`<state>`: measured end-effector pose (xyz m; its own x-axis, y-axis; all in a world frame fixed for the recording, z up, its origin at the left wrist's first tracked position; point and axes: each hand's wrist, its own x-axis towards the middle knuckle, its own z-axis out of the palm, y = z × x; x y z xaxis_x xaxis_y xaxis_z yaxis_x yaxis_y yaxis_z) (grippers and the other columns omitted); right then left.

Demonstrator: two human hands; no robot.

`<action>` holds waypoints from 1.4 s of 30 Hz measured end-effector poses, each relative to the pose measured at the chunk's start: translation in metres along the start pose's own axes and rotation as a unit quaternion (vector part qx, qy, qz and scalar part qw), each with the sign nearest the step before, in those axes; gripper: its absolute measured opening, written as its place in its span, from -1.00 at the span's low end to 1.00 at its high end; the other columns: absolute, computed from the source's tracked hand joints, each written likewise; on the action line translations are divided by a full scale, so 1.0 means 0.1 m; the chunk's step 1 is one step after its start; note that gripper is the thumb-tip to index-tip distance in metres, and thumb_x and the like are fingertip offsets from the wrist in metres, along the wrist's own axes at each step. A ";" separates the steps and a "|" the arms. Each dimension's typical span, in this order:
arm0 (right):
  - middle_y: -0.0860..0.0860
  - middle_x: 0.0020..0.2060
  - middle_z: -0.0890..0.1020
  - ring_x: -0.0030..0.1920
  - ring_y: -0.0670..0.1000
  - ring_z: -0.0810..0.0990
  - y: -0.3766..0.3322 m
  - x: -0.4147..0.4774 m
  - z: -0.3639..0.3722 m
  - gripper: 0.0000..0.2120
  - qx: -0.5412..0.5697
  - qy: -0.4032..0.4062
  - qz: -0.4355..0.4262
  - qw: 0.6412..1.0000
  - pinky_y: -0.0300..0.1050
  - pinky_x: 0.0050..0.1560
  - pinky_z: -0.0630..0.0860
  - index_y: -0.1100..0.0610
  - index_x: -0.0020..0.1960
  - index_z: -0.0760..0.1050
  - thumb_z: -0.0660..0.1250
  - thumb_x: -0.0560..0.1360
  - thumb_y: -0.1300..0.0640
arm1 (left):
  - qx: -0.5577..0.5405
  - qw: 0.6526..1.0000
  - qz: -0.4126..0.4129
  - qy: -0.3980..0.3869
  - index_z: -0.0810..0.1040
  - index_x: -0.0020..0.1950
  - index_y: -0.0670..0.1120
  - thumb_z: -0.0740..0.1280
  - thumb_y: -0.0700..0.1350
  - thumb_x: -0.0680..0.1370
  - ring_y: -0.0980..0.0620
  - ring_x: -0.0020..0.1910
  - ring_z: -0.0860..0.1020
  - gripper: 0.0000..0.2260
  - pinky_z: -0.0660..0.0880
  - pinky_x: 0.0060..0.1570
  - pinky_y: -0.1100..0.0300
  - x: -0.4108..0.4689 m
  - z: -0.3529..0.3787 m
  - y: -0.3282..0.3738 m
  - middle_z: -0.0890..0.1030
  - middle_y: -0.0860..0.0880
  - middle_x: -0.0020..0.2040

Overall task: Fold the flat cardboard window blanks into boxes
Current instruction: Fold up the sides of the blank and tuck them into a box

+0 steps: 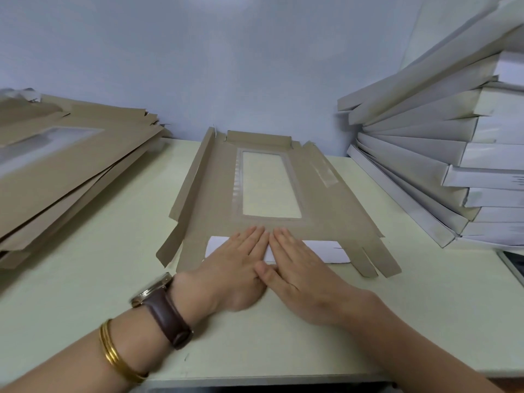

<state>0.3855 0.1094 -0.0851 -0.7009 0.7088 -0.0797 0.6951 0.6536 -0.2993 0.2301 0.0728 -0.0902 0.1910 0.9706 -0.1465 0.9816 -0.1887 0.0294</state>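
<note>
Two hands lie flat side by side near the middle of the table (397,321), palms down and fingers straight. The left hand (232,268) and the right hand (300,270) touch along their inner edges, and neither grips anything. Both press on a white flap (320,249) folded over the near edge of a brown cardboard blank (215,188). On the left wrist sits a watch (158,296) with a brown strap, and gold bangles (113,353) ring the forearm nearer the table's front edge.

The blank lies brown side up, reaching from the hands toward the back edge of the table. A clear window (270,185) is cut in its middle. Its left side panel and far end flap stand partly raised, while its right side lies flat.

At the left edge, a stack of flat blanks (71,171) rests well apart from the hands. At the right edge, a tall pile of folded white boxes (453,154) leans against the wall (226,66).
</note>
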 end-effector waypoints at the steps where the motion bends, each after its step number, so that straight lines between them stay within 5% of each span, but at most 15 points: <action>1: -0.02 0.57 -0.21 0.51 -0.17 -0.31 0.01 -0.01 0.00 -0.05 -0.011 -0.007 -0.002 1.000 -0.26 0.45 -0.34 0.15 0.58 -0.22 -0.30 0.36 -0.41 | -0.014 1.000 -0.007 -0.008 -0.29 0.55 -0.14 -0.12 0.06 0.67 0.01 0.53 -0.31 -0.44 -0.24 0.51 0.11 -0.01 0.00 -0.01 -0.29 -0.08 0.56; 10: -0.24 0.44 -0.36 0.18 -0.44 -0.58 0.30 -0.19 -0.15 0.01 -0.038 -0.054 0.023 0.998 -0.45 0.21 -0.48 0.05 0.55 -0.34 -0.37 0.27 -0.52 | -0.055 0.997 -0.047 -0.019 -0.33 0.54 -0.10 -0.16 0.27 0.60 0.10 0.51 -0.35 -0.32 -0.37 0.36 0.26 -0.15 -0.04 -0.10 -0.33 0.00 0.55; 15: -0.10 0.51 -0.36 0.37 -0.28 -0.47 0.44 -0.29 -0.22 -0.02 -0.076 -0.069 0.052 0.993 -0.30 0.36 -0.43 0.08 0.54 -0.37 -0.38 0.30 -0.48 | -0.059 0.995 -0.067 -0.034 -0.34 0.54 -0.10 -0.17 0.30 0.59 0.09 0.51 -0.36 -0.29 -0.31 0.48 0.16 -0.22 -0.04 -0.12 -0.34 0.00 0.55; 34: -0.12 0.52 -0.32 0.44 -0.25 -0.39 0.79 -0.48 -0.31 -0.08 -0.116 -0.046 0.093 0.988 -0.24 0.46 -0.32 0.04 0.55 -0.35 -0.39 0.34 -0.47 | -0.031 0.995 -0.088 0.015 -0.32 0.55 -0.07 -0.25 0.30 0.54 0.16 0.50 -0.33 -0.30 -0.32 0.45 0.27 -0.47 -0.03 -0.45 -0.33 0.06 0.54; 38: -0.11 0.55 -0.23 0.50 -0.21 -0.28 0.77 -0.47 -0.29 -0.12 -0.106 -0.016 0.090 0.990 -0.28 0.46 -0.27 0.07 0.57 -0.26 -0.32 0.40 -0.42 | -0.049 0.992 -0.078 0.080 -0.14 0.59 -0.07 -0.19 0.25 0.58 0.16 0.54 -0.23 -0.35 -0.26 0.42 0.34 -0.49 -0.03 -0.46 -0.19 0.08 0.58; 42: -0.07 0.54 0.10 0.53 -0.10 0.05 0.74 -0.48 -0.33 -0.35 -0.083 0.071 0.061 0.992 -0.28 0.47 -0.03 0.11 0.57 0.04 -0.03 0.60 -0.21 | -0.039 0.984 -0.017 0.173 0.28 0.46 -0.01 0.03 0.17 0.62 0.12 0.50 0.10 -0.53 0.07 0.40 0.34 -0.51 -0.08 -0.45 0.17 0.10 0.51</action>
<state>0.4756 0.1322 -0.0722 -0.5880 0.8082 0.0324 0.7987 0.5865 -0.1348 0.1765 0.0333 -0.0762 0.1332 0.9715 0.1959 0.9818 -0.1564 0.1079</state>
